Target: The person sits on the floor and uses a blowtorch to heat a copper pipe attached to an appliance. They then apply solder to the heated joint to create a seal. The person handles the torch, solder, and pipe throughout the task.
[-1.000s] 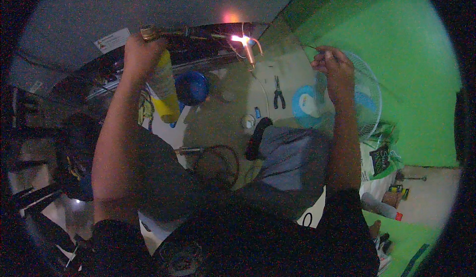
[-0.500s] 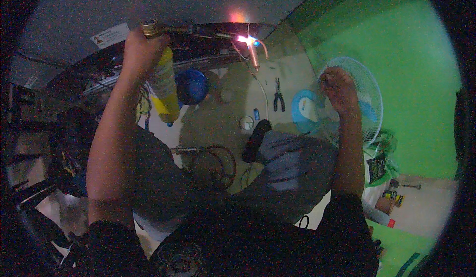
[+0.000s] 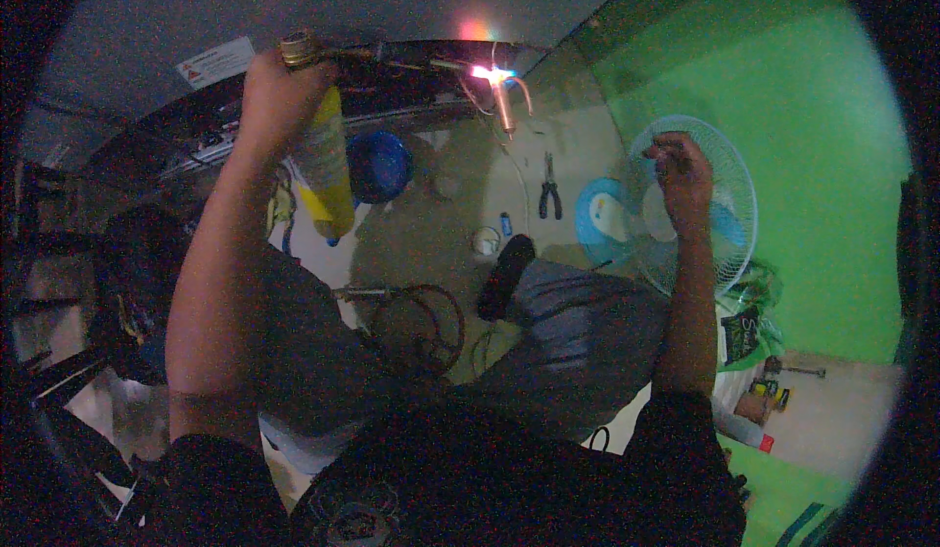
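My left hand [image 3: 279, 101] is wrapped round the top of a yellow gas torch [image 3: 331, 170], just under its brass fitting. The torch's nozzle tube [image 3: 411, 60] runs right to a bright flame glare [image 3: 493, 74]. That glare covers the upper end of a copper cylinder [image 3: 504, 108], which hangs beside a bent thin copper pipe [image 3: 527, 96]. My right hand [image 3: 681, 170] is raised in front of a round fan [image 3: 736, 170], its fingers curled together. Whatever those fingers hold, if anything, is too small and dark to make out.
Black-handled pliers [image 3: 550, 199], a small blue object [image 3: 506, 224] and a white round item [image 3: 486, 241] lie on the floor. A blue bowl [image 3: 382, 168] stands beside the torch. A hose [image 3: 458, 322] coils between my legs. A green wall [image 3: 822, 185] rises at right.
My right hand has shifted slightly, its fingers now bent more toward the left. The torch stays almost in place, and the flame still plays on the copper.
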